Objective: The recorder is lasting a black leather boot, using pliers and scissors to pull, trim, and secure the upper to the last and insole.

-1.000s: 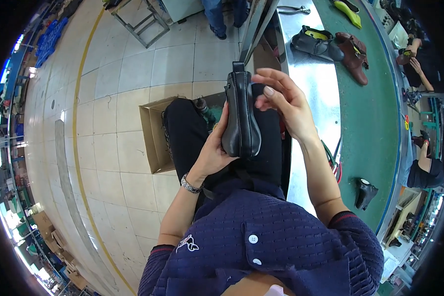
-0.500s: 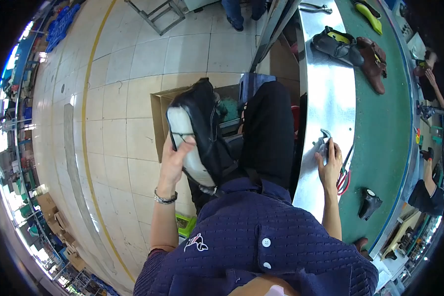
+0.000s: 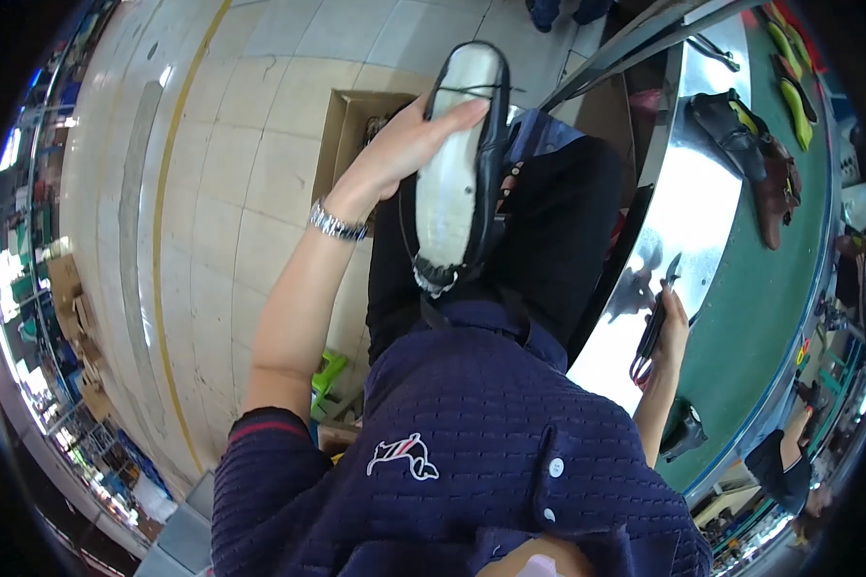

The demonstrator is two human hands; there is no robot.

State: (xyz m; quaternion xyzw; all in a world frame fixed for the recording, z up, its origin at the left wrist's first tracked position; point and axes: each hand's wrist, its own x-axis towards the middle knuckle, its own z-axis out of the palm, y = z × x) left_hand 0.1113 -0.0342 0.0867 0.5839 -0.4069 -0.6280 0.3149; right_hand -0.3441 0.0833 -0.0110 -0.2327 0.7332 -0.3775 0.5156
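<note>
My left hand [image 3: 419, 139] grips a black leather shoe upper [image 3: 496, 144] by its side, raised above my lap. Its white insole [image 3: 447, 192] faces up, and my thumb presses on it just behind a dark cord tied across. Gathered, ragged material [image 3: 436, 275] shows at the end nearest me. On the right, my right hand [image 3: 673, 327] is closed around dark-handled pincers [image 3: 652, 327] with a pointed metal tip, over the metal bench strip. Red scissor handles [image 3: 639, 370] show beside them, partly hidden.
Black and brown shoes [image 3: 729, 135] stand at the far part of the metal-edged bench [image 3: 683, 216]. Another tool [image 3: 714, 54] lies beyond them. A black shoe piece [image 3: 685, 433] sits nearer me on the green surface [image 3: 789, 279]. A cardboard box [image 3: 332, 144] is on the floor by my left leg.
My left hand has carried the shoe upper farther out and rightward, turning its insole more fully upward. My right hand has rotated the pincers, and my view has shifted.
</note>
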